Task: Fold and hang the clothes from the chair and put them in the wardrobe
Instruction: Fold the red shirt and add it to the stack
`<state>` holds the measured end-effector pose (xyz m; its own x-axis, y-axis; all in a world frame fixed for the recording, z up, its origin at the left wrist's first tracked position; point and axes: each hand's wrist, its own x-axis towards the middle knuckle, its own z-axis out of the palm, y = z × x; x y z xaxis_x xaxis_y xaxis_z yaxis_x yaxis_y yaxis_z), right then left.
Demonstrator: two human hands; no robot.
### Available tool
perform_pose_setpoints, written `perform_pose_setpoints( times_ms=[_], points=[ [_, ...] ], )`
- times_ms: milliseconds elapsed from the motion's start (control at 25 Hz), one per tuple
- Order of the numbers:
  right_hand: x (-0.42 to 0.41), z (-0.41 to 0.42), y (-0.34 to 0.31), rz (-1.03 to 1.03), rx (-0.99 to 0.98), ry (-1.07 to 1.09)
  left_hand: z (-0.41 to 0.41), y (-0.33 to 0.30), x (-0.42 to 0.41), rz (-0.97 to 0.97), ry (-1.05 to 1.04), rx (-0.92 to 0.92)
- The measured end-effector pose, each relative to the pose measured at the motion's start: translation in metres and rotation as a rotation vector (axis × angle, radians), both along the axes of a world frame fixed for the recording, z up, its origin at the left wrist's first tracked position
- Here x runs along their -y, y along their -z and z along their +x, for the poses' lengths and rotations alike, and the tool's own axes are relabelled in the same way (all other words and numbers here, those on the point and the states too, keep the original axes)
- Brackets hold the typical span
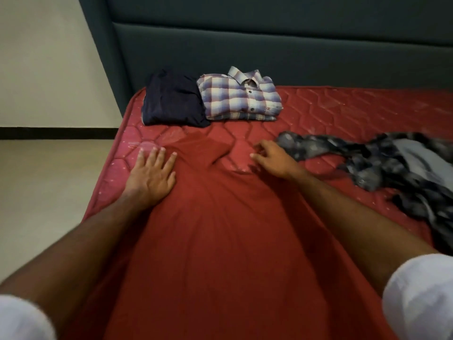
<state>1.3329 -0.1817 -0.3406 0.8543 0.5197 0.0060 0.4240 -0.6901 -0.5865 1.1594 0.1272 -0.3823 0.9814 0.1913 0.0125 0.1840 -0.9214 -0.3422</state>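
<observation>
Plain red cotton garment point(220, 217) spread flat on red quilted mattress point(343, 114), long axis running away from person. Left hand point(152, 173) flat, fingers straight, pressing its far left corner. Right hand point(272, 158) loosely curled, holding nothing, nearer rumpled far right edge.

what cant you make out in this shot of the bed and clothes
Head view, the only one:
- Red garment: near end cut off by the bottom edge; both forearms cover its sides.
- Grey patterned garment: motion-blurred, cut by the right edge; type unclear.
- Right hand: blurred, grip unclear.
- Dark folded garment: too dark to identify.
</observation>
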Motion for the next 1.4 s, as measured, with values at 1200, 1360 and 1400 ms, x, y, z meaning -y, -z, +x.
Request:
perform_pose_setpoints(
  times_ms=[1200,1360,1400],
  points=[
    [0.285,-0.392,-0.043,-0.553,-0.009,-0.524,-0.415,-0.064,0.248,0.003,0.221,-0.273],
    [0.287,-0.387,-0.029,-0.523,-0.087,-0.481,-0.421,-0.055,0.224,-0.126,0.294,-0.068],
    [0.287,-0.385,-0.027,-0.523,-0.106,-0.474,-0.421,-0.054,0.218,-0.175,0.299,-0.058]
  ],
)
